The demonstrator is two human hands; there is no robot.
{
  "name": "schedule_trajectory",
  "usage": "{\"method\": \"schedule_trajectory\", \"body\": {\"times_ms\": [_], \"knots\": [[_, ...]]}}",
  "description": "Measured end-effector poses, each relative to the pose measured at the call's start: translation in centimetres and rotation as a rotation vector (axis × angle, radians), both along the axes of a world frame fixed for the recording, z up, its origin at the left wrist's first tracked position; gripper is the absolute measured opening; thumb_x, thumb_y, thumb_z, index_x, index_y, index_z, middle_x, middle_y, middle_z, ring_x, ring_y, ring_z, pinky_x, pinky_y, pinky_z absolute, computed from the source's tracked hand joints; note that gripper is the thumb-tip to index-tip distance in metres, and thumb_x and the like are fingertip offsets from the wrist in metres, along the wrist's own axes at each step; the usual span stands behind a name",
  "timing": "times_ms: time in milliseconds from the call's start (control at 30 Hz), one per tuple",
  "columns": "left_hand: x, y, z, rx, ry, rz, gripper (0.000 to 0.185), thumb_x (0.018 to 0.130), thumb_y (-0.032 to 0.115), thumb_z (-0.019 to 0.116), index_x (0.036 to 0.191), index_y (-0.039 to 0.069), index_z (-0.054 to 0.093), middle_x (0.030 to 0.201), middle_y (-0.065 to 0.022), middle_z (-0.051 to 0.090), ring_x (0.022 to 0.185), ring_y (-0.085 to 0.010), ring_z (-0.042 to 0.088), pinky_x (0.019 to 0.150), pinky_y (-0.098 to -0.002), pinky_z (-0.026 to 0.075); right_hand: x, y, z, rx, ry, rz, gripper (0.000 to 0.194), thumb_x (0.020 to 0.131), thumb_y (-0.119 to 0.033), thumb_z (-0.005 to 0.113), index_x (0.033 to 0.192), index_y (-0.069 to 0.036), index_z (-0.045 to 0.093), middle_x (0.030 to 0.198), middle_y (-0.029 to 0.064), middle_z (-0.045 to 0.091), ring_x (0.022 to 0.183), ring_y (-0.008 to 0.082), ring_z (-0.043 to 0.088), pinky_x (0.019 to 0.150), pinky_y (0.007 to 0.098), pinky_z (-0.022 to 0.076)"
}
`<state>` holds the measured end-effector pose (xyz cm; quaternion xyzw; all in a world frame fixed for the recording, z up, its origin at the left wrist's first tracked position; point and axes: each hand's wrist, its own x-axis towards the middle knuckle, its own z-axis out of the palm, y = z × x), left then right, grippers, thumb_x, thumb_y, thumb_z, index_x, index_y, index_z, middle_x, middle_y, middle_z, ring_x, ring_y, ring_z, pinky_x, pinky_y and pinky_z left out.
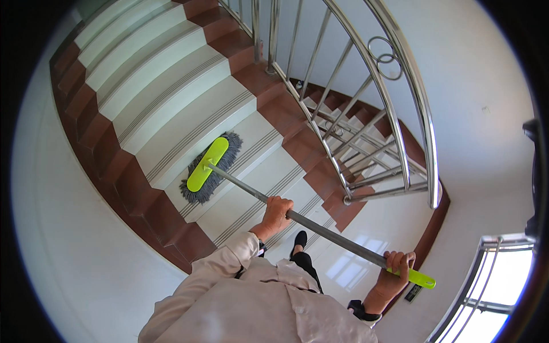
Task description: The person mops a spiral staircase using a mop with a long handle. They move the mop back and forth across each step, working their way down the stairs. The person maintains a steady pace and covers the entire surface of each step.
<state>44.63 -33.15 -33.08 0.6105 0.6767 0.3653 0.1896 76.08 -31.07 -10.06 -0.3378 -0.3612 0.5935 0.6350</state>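
A dust mop (209, 164) with a lime-green plate and grey yarn fringe lies on a white stair tread (253, 133), tilted across it. Its grey metal handle runs down to the right, ending in a green grip with a hanging hole. Around the middle of the handle my left hand (276, 216) is closed. Higher on the handle, where the grey tube meets the green grip, my right hand (399, 268) is wrapped. Both wrists wear black bands.
White stairs with grooved nosings and red-brown edges (141, 182) rise toward the upper left. A stainless-steel railing (422, 111) borders the right side, with another flight visible through it. My black shoe (300, 240) is near the lower steps; a barred window (484, 291) stands at the lower right.
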Motion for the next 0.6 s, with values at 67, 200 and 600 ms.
{"method": "schedule_trajectory", "body": {"times_ms": [67, 200, 600], "knots": [[0.6, 0.8, -0.6, -0.017, -0.013, -0.003, 0.022, 0.068, 0.001, 0.069, 0.069, 0.013, 0.051, 0.070, -0.0032, 0.059, 0.079, -0.0291, 0.056, 0.083, -0.0419, 0.037, 1.4, 1.7, -0.8, 0.051, 0.138, 0.089, 0.012, 0.095, -0.009, 0.058, 0.094, -0.011, 0.046, 0.063, -0.0013, 0.035, 0.062, 0.0125, 0.036, 0.072, 0.0322, 0.0387], [3.0, 3.1, -3.3, 0.014, 0.005, 0.042, 0.022, 0.067, 0.003, 0.070, 0.070, 0.013, 0.051, 0.072, -0.0031, 0.059, 0.081, -0.0276, 0.055, 0.085, -0.0414, 0.037, 5.1, 6.0, -4.4, 0.014, 0.284, 0.080, 0.015, 0.096, -0.009, 0.059, 0.090, -0.012, 0.045, 0.059, -0.0053, 0.031, 0.056, 0.0062, 0.031, 0.062, 0.0267, 0.0301], [13.7, 19.9, -8.4, 0.223, 0.120, 0.135, 0.030, 0.073, 0.010, 0.077, 0.071, 0.012, 0.047, 0.070, -0.0058, 0.054, 0.082, -0.0308, 0.054, 0.083, -0.0451, 0.035, 16.4, 16.8, -12.0, 0.144, 0.290, 0.094, 0.017, 0.102, -0.013, 0.056, 0.089, -0.012, 0.045, 0.065, -0.0032, 0.030, 0.062, 0.0084, 0.033, 0.075, 0.0286, 0.0399]]}}
